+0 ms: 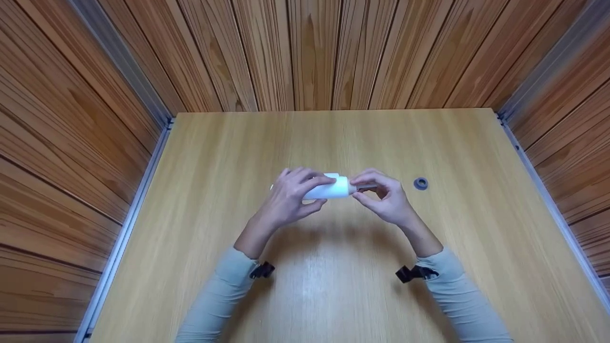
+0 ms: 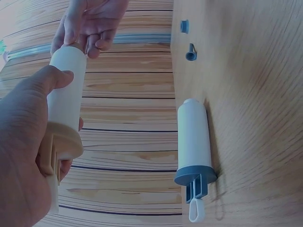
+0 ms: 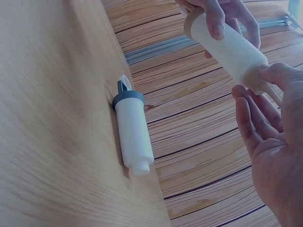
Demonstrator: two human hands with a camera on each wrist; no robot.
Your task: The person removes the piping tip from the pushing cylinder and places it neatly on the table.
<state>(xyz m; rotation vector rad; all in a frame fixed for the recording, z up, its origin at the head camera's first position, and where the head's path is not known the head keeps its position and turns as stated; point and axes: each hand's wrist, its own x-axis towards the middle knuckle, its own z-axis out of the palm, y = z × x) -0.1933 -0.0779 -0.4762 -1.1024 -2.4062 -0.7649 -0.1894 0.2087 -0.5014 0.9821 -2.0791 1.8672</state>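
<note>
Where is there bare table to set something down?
Between the back wall and right hand; between the left rail and left hand; between the grey ring and right rail. It's crowded around the grey-capped bottle, with nozzle and ring beyond its tip.

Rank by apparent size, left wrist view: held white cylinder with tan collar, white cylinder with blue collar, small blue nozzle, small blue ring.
1. Tan-collared white cylinder
2. Blue-collared white cylinder
3. Blue nozzle and blue ring: unranked; the ring looks farther.
</note>
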